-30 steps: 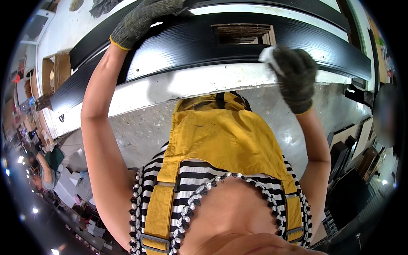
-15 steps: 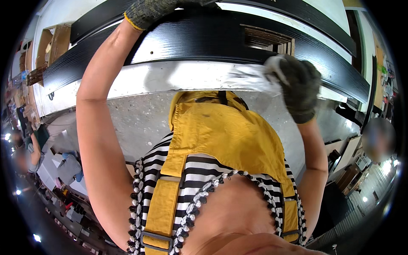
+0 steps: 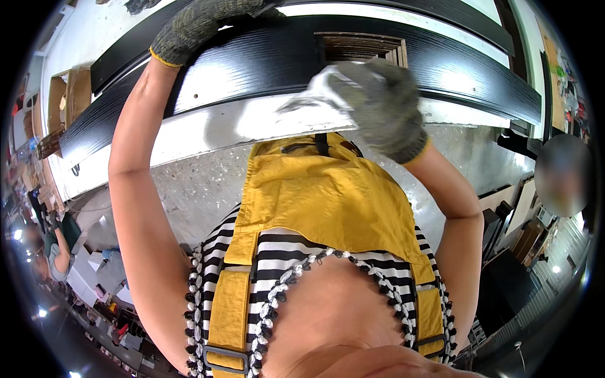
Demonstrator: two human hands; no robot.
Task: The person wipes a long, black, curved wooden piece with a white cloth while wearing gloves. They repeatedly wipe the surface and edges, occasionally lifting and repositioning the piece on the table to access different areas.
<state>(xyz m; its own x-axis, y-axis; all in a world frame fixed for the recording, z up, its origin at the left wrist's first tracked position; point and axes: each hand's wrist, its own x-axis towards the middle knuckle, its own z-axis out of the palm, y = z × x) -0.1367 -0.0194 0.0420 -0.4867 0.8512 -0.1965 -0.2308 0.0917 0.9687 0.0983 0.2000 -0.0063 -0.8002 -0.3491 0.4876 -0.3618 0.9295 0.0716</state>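
The right hand (image 3: 378, 104), in a grey knit glove, is sliding leftward along the long black wood-grain panel (image 3: 252, 69), fingers bunched around a crumpled white cloth (image 3: 315, 97) now near the panel's middle. The gloved left hand (image 3: 195, 25) is still pressing flat on the panel's far edge.

Your work gloves (image 3: 384, 107) are grey knit with yellow cuffs. The rag (image 3: 315, 97) is white. The door panel (image 3: 252, 69) is black with a wood-grain texture. Your apron (image 3: 328, 201) is mustard yellow over a black-and-white striped top (image 3: 290, 252).
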